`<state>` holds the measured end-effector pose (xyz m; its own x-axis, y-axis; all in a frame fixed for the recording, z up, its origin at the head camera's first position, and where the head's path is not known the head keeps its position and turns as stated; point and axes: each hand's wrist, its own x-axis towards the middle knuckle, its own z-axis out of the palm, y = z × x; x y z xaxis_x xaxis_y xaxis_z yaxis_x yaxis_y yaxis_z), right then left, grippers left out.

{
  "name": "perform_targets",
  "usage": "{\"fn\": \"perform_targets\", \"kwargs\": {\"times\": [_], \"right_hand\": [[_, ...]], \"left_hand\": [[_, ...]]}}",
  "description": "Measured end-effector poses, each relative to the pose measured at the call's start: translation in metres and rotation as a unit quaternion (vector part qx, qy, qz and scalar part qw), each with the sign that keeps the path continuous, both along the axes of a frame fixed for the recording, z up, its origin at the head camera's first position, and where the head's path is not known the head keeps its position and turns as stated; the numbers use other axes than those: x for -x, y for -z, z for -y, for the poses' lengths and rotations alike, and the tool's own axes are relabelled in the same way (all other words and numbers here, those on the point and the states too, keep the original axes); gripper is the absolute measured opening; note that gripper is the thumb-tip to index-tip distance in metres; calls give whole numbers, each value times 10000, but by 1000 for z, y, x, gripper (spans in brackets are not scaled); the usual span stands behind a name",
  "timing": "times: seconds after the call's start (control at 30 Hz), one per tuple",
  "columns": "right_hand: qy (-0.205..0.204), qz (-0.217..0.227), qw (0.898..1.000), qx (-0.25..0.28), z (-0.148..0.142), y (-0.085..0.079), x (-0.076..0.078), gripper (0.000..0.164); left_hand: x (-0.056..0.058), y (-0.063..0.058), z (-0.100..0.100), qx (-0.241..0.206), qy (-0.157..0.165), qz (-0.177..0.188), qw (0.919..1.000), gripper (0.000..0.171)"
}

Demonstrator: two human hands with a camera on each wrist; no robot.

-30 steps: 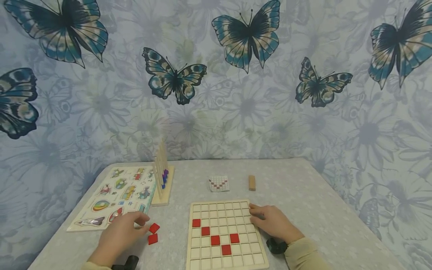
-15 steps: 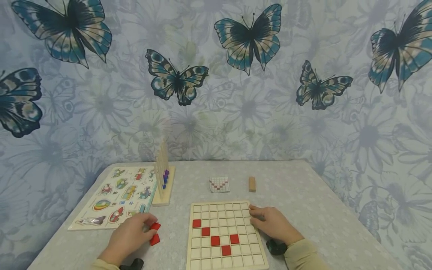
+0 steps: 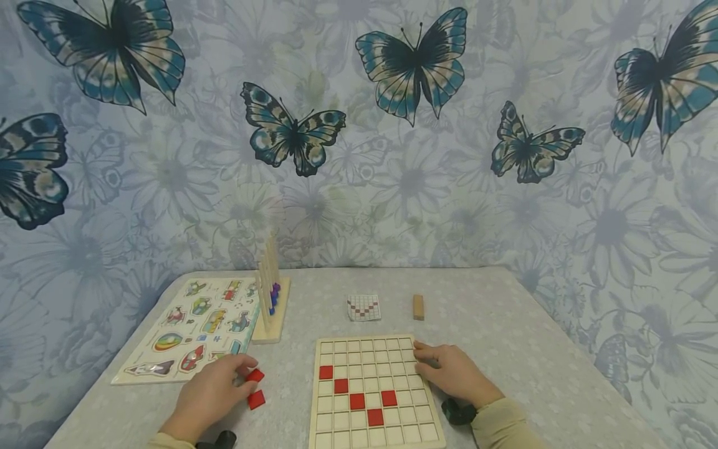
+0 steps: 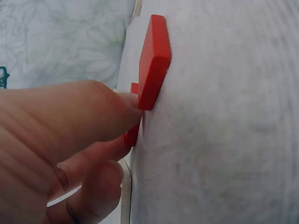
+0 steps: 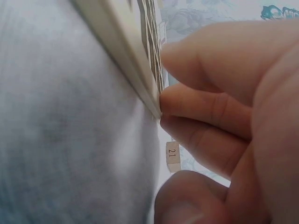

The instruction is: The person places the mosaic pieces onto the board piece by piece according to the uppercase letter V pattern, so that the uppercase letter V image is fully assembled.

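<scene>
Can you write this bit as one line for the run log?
left grip: at two loose red tiles; right grip: touching edge of grid board; on board: five red tiles

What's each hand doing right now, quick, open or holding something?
Left hand: closed, thumb and finger around the farther red tile; how firmly cannot be told.
Right hand: open, fingers touching the right edge of the grid board.

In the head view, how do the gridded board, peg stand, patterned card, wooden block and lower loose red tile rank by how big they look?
1. Gridded board
2. Peg stand
3. Patterned card
Wooden block and lower loose red tile: too alike to rank
</scene>
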<state>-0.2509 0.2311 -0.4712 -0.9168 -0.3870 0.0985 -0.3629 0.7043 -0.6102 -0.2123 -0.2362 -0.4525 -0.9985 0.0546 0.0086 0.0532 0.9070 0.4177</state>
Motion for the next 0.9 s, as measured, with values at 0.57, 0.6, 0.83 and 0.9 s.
{"fn": "perform_targets", "kwargs": {"times": [0.57, 0.6, 0.83, 0.9], "right_hand": [[-71, -70, 9999, -23, 0, 1, -1, 42], [-72, -74, 9999, -28, 0, 1, 0, 42], [-86, -100, 9999, -38, -1, 3, 1, 42], [-89, -88, 9999, -28, -1, 3, 1, 42]], "left_hand": [[3, 4, 6, 56, -103, -20, 9999, 30], [3, 4, 7, 59, -111, -13, 9999, 30], [5, 4, 7, 57, -97, -38, 9999, 31], [5, 5, 7, 49, -98, -45, 9999, 31]]}}
